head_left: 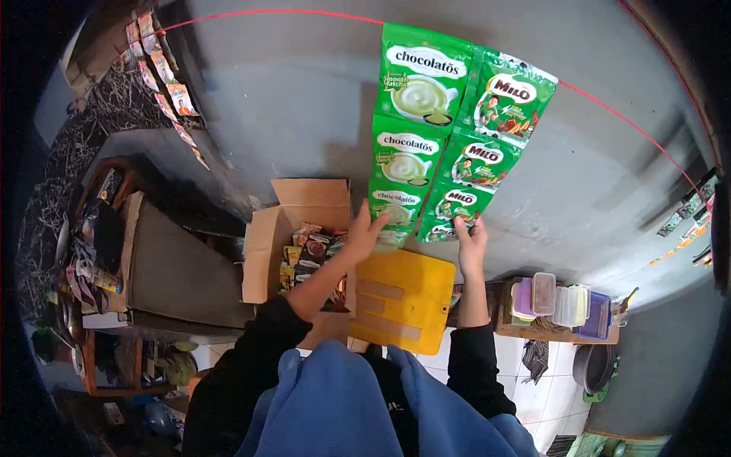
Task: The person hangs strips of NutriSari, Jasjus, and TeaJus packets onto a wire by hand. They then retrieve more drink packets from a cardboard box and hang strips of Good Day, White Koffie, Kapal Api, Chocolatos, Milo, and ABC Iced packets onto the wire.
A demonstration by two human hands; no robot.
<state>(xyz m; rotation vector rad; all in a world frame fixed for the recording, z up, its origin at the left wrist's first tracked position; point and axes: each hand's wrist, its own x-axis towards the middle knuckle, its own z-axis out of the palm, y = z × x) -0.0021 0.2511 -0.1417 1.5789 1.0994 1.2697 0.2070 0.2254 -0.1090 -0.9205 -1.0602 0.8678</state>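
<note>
Two strips of green sachets hang side by side from a red string along the grey wall. The left strip is chocolatos sachets; the right one is Milo sachets. At the lower left edge of the chocolatos strip, my left hand touches the sachets with its fingers apart. My right hand pinches the lower right edge of the Milo strip between thumb and fingers. An open cardboard box holding brown and yellow sachets stands below and left of my left hand.
Below the strips is a yellow plastic surface. Plastic containers stand on a shelf at the right. More sachet strips hang at the far left, others at the far right. A brown padded seat is left of the box.
</note>
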